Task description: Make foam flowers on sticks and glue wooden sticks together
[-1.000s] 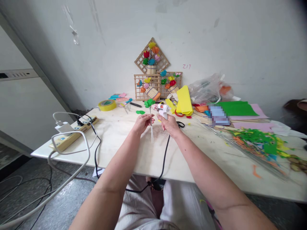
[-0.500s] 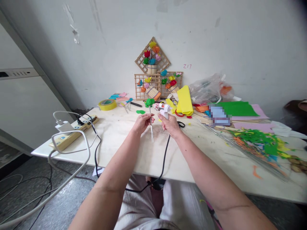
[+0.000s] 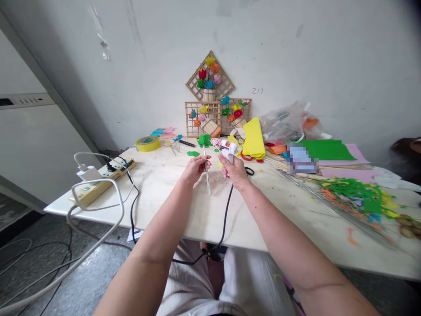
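White table (image 3: 158, 188) by a wall (image 3: 158, 57); flower (image 3: 204, 139) left of glue gun (image 3: 229, 148).
Left hand (image 3: 195, 170) pinched on wires (image 3: 208, 182), flower past the fingertips, bare ends bodyward. Right hand (image 3: 237, 174) wrapped round gun, nozzle pointing left at flower; contact unclear.
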`<state>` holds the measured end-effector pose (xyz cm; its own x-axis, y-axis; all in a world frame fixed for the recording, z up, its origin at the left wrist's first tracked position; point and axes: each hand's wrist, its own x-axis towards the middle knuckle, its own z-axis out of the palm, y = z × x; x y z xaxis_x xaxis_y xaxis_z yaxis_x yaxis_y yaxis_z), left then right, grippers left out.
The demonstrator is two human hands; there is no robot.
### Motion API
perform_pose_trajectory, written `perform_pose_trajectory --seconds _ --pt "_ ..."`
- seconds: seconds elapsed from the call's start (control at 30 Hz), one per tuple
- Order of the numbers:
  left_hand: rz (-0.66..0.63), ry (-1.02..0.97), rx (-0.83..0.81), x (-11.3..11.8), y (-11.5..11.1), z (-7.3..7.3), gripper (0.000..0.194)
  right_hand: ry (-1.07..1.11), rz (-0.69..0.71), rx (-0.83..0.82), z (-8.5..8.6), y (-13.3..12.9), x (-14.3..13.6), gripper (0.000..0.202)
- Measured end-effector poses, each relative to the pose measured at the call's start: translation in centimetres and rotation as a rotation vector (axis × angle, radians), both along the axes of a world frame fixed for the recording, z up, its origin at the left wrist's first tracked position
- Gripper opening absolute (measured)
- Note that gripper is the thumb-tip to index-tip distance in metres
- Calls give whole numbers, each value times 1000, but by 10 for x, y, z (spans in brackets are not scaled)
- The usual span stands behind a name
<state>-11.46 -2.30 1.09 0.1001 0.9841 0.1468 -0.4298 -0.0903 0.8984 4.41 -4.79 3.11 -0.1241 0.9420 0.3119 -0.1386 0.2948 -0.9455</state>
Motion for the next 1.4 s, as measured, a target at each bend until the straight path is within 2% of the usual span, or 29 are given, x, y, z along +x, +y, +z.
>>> perform_pose_trajectory --seconds 0.17,0.47,0.67,1.4 --pt "22 -38 -14 0 0 0 20 52 -30 3 2 0 -1 39" --pt "-44 -157 -37 -1 2 -2 20 123 -98 101 2 0 -1 37" --pt "-89 -215 -43 -2 3 -2 16 121 -124 98 3 -1 0 37" --pt "-58 -347 -152 -1 -8 10 13 179 -266 38 -4 8 2 37"
